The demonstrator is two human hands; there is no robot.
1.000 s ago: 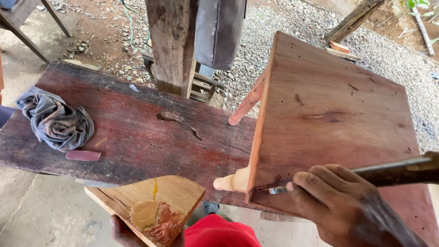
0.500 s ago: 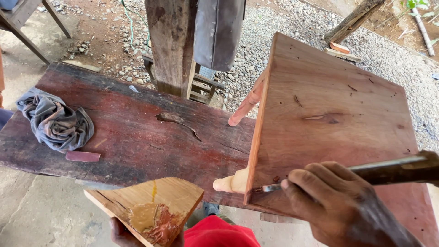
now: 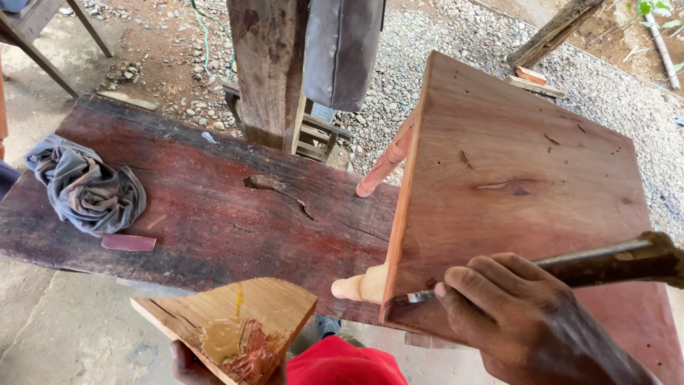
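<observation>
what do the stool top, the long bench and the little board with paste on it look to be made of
Stool top: solid reddish wood, sanded and seemingly unfinished, with visible grain and small knots. Bench: thick, weathered dark red plank, rough and cracked. Little board: pale raw wood offcut carrying brownish paste, probably filler, held in the left hand.

The left hand (image 3: 191, 363) is mostly hidden under the wooden scrap (image 3: 228, 324) and cut by the bottom edge. The right hand (image 3: 520, 321) covers the middle of the tool (image 3: 605, 260), whose handle leaves at the right edge. The stool's (image 3: 513, 192) legs are mostly hidden behind its seat.
</observation>
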